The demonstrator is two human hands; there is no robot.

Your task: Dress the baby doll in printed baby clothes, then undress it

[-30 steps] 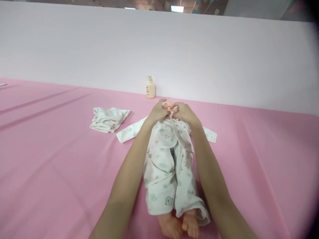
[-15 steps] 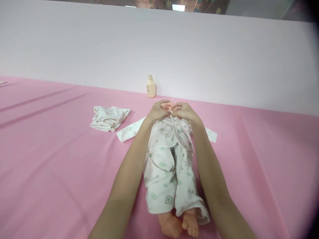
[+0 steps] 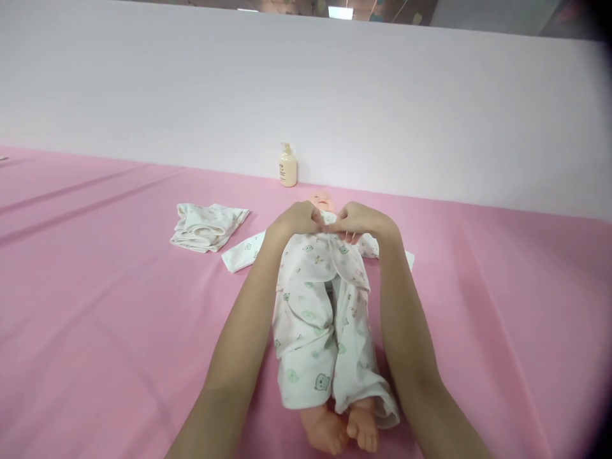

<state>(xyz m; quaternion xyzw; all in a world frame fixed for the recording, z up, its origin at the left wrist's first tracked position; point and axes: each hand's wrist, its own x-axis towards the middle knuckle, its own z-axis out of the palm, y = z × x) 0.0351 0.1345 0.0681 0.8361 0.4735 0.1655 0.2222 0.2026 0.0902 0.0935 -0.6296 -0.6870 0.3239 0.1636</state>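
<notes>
A baby doll [image 3: 322, 201] lies on its back, head away from me, its bare feet towards me. It wears a white shirt [image 3: 310, 258] with small bear prints, sleeves spread out to both sides, and matching trousers [image 3: 306, 344]. At the upper chest my left hand [image 3: 302, 218] is closed on the shirt's front edge, its fingertips partly hidden. My right hand [image 3: 359, 220] meets it there, thumb and forefinger pinching the same front, the other fingers loosely bent below. The fingertips of both hands nearly touch.
Folded white printed cloth [image 3: 205, 227] lies to the left of the doll. A cream pump bottle [image 3: 287, 167] stands behind the head, near a white wall panel [image 3: 306, 95]. Pink sheeting [image 3: 119, 319] with some creases covers the surface.
Both hands have come down from the doll's neck to the upper chest, uncovering its head and the collar. My wrists are bent more, with the elbows in about the same place.
</notes>
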